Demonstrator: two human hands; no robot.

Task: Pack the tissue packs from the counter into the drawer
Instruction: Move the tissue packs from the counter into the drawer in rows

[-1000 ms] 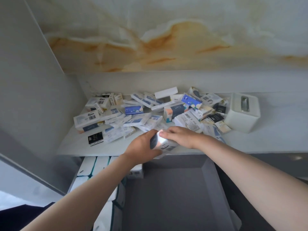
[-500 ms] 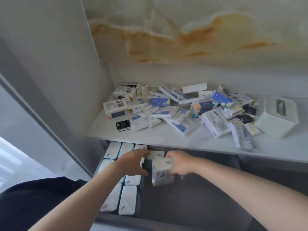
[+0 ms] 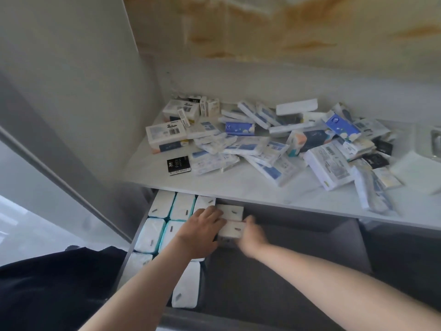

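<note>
Down at centre frame, the right hand (image 3: 253,238) grips a white tissue pack (image 3: 233,230) inside the drawer (image 3: 300,261); the left hand (image 3: 202,232), grip wide, lays flat fingers against it.

An amber-veined marble wall (image 3: 298,29) rises behind a white slotted box (image 3: 416,167); dark cloth (image 3: 52,287) lies lower left.

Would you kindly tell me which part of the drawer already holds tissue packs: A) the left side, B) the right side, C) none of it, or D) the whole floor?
A: white packs stand in rows along the left of the drawer, its grey right side is bare, and the right hand grips one more pack beside them.
</note>
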